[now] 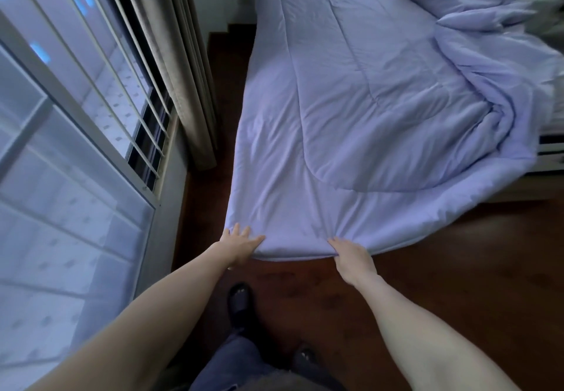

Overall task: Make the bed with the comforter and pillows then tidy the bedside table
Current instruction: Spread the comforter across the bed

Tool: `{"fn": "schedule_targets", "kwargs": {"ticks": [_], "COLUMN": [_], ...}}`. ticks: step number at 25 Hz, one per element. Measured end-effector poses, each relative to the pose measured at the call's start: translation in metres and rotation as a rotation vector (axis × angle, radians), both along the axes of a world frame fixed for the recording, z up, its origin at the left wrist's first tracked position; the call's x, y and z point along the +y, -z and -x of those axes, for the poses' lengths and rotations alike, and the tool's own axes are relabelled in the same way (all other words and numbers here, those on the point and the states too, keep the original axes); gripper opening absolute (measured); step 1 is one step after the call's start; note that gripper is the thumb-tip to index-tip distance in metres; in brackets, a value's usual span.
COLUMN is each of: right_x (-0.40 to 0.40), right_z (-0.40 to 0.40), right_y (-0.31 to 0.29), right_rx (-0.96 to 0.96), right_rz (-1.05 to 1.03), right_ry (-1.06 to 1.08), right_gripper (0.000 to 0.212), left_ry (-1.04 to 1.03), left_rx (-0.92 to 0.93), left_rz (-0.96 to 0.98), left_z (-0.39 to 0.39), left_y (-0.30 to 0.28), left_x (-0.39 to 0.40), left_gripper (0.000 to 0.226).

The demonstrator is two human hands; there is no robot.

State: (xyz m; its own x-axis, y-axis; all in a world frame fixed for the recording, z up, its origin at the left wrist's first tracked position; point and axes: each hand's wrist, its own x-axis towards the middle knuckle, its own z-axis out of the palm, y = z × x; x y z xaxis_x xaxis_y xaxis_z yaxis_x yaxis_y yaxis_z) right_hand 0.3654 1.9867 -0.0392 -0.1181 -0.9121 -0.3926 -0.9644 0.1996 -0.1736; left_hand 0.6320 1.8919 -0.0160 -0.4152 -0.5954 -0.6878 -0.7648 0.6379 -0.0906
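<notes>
A lilac comforter (351, 109) lies spread over the bed, smooth on its left half and bunched in a heap (476, 24) at the far right. Its near corner hangs over the foot of the bed. My left hand (241, 242) rests on the left end of that hem, fingers spread, thumb under the fabric edge. My right hand (351, 253) is closed on the hem a little to the right, pinching a fold of the comforter. No pillows or bedside table are visible.
A barred window (100, 85) and a beige curtain (183, 63) line the left wall, leaving a narrow strip of dark wooden floor (222, 115) beside the bed. My feet in dark slippers (241, 302) stand at the bed's foot. The white bed frame (549, 158) shows at right.
</notes>
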Motion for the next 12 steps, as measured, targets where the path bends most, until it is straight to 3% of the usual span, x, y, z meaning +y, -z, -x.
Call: {"fn": "schedule_targets", "kwargs": {"ticks": [4, 12], "right_x": [0.018, 0.024], "right_z": [0.013, 0.069], "right_y": [-0.002, -0.04], "right_rx": [0.042, 0.039], "right_rz": [-0.107, -0.04], "right_ry": [-0.067, 0.025], "right_gripper": [0.031, 0.064], "left_ry": [-0.038, -0.098], "left_rx": [-0.048, 0.074], "left_rz": [0.085, 0.169], "left_z": [0.014, 0.062], "left_y": [-0.016, -0.044], "left_x": [0.029, 0.023], "left_gripper": [0.081, 0.067]}}
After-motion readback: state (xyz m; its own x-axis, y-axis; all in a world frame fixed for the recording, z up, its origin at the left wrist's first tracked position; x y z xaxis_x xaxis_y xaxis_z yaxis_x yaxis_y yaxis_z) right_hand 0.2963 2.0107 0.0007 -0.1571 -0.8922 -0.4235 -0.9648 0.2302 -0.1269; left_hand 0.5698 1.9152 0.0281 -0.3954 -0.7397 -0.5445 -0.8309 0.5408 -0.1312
